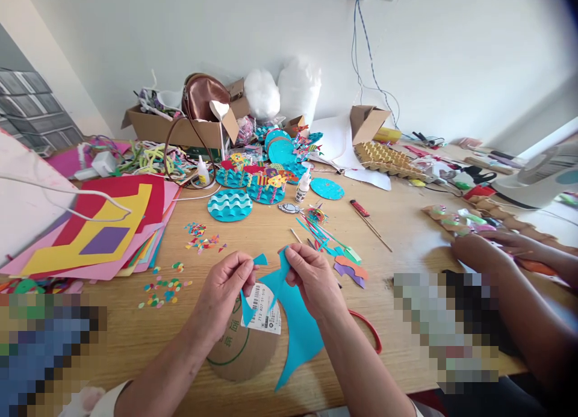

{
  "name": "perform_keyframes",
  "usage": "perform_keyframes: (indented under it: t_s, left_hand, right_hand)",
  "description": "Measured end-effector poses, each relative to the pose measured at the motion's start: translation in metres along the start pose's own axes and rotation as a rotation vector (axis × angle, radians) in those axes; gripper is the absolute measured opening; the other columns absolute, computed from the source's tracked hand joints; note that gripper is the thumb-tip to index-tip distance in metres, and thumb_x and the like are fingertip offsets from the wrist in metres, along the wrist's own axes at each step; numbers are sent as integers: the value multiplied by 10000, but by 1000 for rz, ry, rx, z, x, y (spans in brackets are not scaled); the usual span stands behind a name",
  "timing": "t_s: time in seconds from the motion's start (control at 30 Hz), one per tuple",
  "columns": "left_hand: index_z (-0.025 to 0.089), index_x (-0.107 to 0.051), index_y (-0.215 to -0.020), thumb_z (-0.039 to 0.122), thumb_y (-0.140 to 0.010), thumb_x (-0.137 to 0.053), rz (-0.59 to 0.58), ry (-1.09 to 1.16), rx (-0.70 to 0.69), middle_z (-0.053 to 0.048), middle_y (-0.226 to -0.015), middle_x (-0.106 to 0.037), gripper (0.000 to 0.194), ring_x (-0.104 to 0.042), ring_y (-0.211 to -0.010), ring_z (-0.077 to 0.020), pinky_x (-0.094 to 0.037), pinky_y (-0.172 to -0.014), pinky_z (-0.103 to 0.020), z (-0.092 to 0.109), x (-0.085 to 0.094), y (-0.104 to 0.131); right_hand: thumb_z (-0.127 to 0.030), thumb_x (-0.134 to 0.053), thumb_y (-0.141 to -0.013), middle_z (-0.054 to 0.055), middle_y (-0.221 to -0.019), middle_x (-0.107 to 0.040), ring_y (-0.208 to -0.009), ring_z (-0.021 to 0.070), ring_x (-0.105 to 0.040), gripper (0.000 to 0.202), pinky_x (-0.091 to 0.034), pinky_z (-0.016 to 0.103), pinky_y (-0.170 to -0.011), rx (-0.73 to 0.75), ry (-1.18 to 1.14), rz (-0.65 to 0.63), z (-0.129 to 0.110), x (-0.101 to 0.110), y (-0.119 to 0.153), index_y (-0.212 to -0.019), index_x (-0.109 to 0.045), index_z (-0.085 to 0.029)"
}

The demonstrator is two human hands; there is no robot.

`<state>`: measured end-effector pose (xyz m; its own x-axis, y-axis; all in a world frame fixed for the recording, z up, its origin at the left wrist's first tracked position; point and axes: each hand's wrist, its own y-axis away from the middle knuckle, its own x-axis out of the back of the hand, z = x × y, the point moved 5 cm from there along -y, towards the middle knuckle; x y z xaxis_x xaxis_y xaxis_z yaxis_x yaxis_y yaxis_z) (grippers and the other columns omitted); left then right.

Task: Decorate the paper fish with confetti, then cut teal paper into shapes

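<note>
Pinching thin blue paper pieces (pixel 247 310) in closed fingertips, left hand (pixel 228 284) and right hand (pixel 311 278) risk tears from uneven tugging above cardboard (pixel 246 358) beneath them

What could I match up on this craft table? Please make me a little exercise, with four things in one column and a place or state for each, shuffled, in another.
Things
1. Shiny brown bag
2. Purple paper rectangle
3. Narrow blue paper strip
4. Round brown cardboard piece

Places or states
A. Pinched in the left hand
B. Bears a white barcode label
C. In an open cardboard box
D. On yellow paper

Pairs: 1-C; 2-D; 3-A; 4-B
</note>
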<state>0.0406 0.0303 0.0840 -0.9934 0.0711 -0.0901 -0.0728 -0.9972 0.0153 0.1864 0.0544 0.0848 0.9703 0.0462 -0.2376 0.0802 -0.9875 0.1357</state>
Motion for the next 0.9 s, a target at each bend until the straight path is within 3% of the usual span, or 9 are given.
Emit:
perform_keyframes:
  t_s: [0.13, 0.23, 0.37, 0.43, 0.57, 0.7, 0.9]
  left_hand:
    - [200, -567, -863, 294, -811, -492, 22, 44, 70, 52, -590, -497, 130, -428, -512, -84, -341, -493, -190, -6, 3, 1]
    - [238, -523, -1036, 257, -805, -473, 46, 66, 118, 53, -606, -525, 237, -459, -535, -95, -363, -511, -194, -10, 4, 2]
    - [202, -570, -790, 230, -770, -476, 43, 53, 168, 43, -624, -516, 101, -461, -539, -91, -347, -489, -184, -10, 6, 1]
    - [183, -574, -699, 226, -757, -479, 19, 11, 172, 29, -639, -530, 120, -482, -573, -100, -364, -510, -190, -7, 8, -1]
    - [175, -614, -726, 311, -791, -472, -103, -173, 88, -11, -694, -584, 208, -534, -671, -151, -410, -591, -237, 4, 8, -7]
    - [184, -616, -729, 368, -780, -507, -214, -335, -9, 20, -621, -533, 220, -484, -598, -136, -370, -538, -226, 8, 2, -9]
    - [178, -546, -587, 314, -765, -522, -217, -391, -42, 43, -538, -453, 226, -424, -535, -113, -329, -508, -221, 0, -2, -11]
  right_hand:
    - [-328, -691, -636, -62, -481, -489, -423, 53, -435, 223, -330, 163, -404, -38, -35, -57, 2, -5, -1, -675, -559, -153]
    - [-307, -694, -623, -71, -468, -494, -422, 58, -461, 222, -346, 156, -395, -41, -49, -46, 2, -4, -2, -670, -531, -163]
    - [-295, -660, -649, -71, -465, -515, -415, 64, -470, 199, -367, 163, -397, -7, 8, -50, -1, -3, -3, -681, -504, -175]
    - [-278, -633, -662, -70, -458, -517, -404, 70, -467, 171, -375, 175, -398, 25, 93, -51, -4, -4, -3, -677, -493, -180]
    - [-237, -587, -670, -67, -464, -500, -417, 87, -487, 112, -385, 194, -408, 72, 303, -63, -11, -8, -2, -672, -487, -186]
    - [-212, -551, -702, -55, -522, -500, -468, 91, -510, 58, -396, 201, -451, 157, 483, -79, -18, -13, -2, -687, -501, -185]
    - [-237, -564, -715, -40, -574, -501, -520, 93, -489, 76, -382, 200, -471, 197, 535, -106, -13, -15, -4, -688, -517, -184]
